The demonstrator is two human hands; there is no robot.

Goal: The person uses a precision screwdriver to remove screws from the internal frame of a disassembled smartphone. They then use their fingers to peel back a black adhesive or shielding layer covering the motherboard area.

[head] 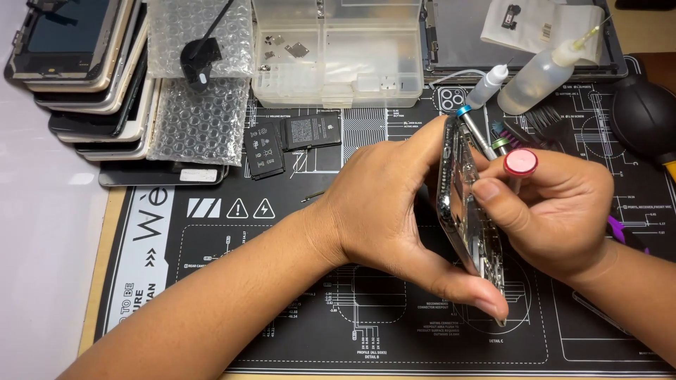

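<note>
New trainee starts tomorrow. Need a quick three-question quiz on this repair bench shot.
1. True or false: the left hand holds the phone frame tilted up on its edge.
2. What colour is the cap of the screwdriver in the right hand? A red, B blue, C green.
3. Fill in: two black batteries lie on the mat in front of the clear parts ____.

Key: 1 true; 2 A; 3 box.

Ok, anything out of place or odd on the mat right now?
Mostly tidy. One small thin part lies loose on the mat, left of the left hand, outside the clear parts box. No spills visible.
</note>
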